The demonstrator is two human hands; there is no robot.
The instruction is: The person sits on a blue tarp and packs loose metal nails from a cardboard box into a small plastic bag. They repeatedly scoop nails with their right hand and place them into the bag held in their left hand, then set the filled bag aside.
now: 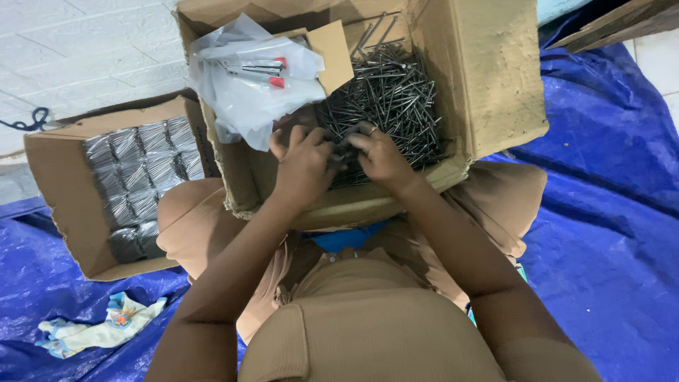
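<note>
Both your hands sit low inside the big cardboard box (495, 78), which rests across your knees so the load stays within easy reach; the loose nails (396, 92) fill its right half in a dark tangle. Your left hand (304, 161) is curled, fingers bent down onto the near edge of the pile; your right hand (382, 157), ring showing, is bent the same way beside it, fingertips nearly meeting the left's. Both seem to be pinching a small cluster of nails between them, though exactly what lies in the grip is hidden under the knuckles. A crumpled clear plastic bag (247, 92) holding a tool with red handles (265, 69) lies in the box's left half, pushed clear of the nails. To your left on the blue tarp (608, 233) stands a smaller box (53, 184) packed with wrapped bundles (141, 177); a rag (106, 325) lies near it.
</note>
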